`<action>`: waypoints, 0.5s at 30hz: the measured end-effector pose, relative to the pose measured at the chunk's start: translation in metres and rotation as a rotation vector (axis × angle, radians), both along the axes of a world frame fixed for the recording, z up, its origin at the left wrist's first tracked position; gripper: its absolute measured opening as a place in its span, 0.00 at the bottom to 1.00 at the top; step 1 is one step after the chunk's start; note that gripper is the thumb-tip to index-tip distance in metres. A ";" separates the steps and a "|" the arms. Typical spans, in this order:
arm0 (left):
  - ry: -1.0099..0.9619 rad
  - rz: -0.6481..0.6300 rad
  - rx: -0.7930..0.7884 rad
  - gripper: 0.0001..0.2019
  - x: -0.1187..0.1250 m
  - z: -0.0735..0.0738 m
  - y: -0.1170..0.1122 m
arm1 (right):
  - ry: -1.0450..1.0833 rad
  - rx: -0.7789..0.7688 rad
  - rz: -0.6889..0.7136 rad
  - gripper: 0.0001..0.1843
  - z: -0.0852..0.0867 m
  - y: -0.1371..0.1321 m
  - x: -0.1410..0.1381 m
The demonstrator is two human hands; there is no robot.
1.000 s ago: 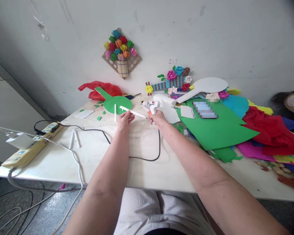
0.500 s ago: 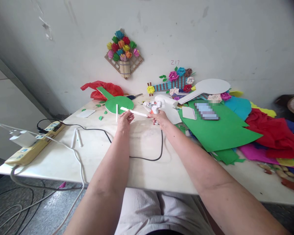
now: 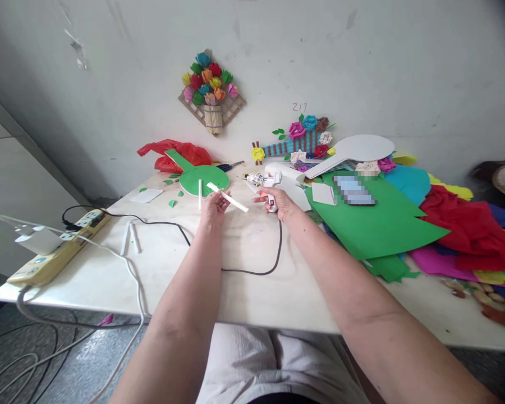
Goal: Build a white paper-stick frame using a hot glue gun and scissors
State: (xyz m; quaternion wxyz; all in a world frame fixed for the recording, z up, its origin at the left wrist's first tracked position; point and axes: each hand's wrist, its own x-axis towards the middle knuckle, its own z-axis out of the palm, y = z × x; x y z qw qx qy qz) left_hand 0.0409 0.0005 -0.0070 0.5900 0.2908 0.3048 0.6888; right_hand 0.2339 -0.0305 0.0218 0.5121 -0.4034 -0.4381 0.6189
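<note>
My left hand pinches a thin white paper stick that slants down to the right above the table. My right hand is closed round the grip of a white hot glue gun, whose nozzle points left, a little apart from the stick's end. Just behind the left hand lies a green paddle-shaped paper cutout with another white stick at its front edge. The gun's black cord loops across the table.
A yellow power strip with a white plug lies at the left table edge. Two white sticks lie near it. Green sheets, coloured tissue, a white paddle cutout, scissors and a red bag crowd the back and right.
The glue gun has pulled back to the right, off the stick's end. The stick's right end has dropped and swung slightly toward me in my left hand.
</note>
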 end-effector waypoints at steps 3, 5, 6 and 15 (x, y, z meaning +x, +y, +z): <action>0.104 -0.140 0.023 0.05 0.002 0.001 -0.004 | -0.008 0.019 -0.107 0.07 -0.001 0.000 -0.006; 0.167 -0.273 0.044 0.07 0.004 0.001 -0.007 | -0.004 0.041 -0.165 0.07 -0.001 -0.001 -0.011; 0.195 -0.335 0.055 0.09 0.004 0.000 -0.009 | 0.002 0.052 -0.189 0.08 -0.001 -0.001 -0.014; 0.340 -0.568 0.124 0.12 0.006 0.001 -0.015 | 0.092 0.065 -0.323 0.14 -0.001 -0.002 -0.031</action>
